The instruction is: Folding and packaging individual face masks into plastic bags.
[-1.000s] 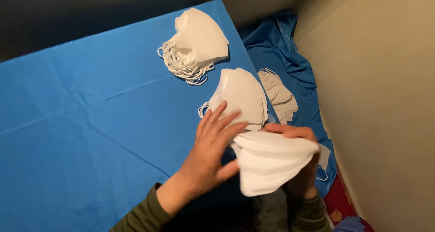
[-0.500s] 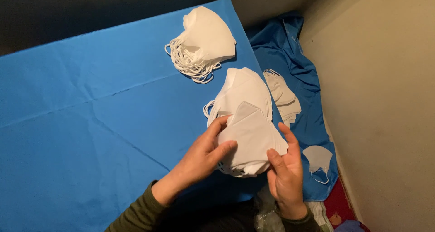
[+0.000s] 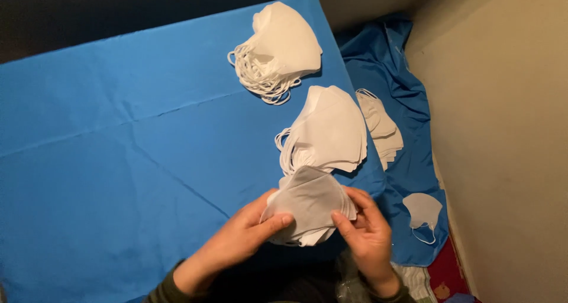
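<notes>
Held between both hands at the near table edge: a small stack of folded white masks [image 3: 310, 205], fanned, broad curved side up and right, narrower end down toward the body; long axis roughly lower left to upper right. Left hand [image 3: 239, 238] closed on the stack's left side, thumb pressed on top, fingers under. Right hand [image 3: 367, 235] closed on the right side, thumb on the top face, fingers curled behind the edge. Top of the stack just short of, perhaps touching, the middle pile [image 3: 328, 131] on the table [image 3: 118, 161]; cannot tell which. Middle pile lay near the table's right edge, ear loops to its left. Far pile [image 3: 278, 46] sat well apart toward the far right corner, loops spilling to its lower left. Blue cloth covered the table, creased, with wide open room left of the hands and piles. Off the right edge, lower down, more blue cloth [image 3: 408, 161] against a beige wall [image 3: 509, 131]; on it a few masks [image 3: 381, 128] just beside the table edge, and a single mask [image 3: 423, 211] nearer the right hand. Little room to the right, wall close.
</notes>
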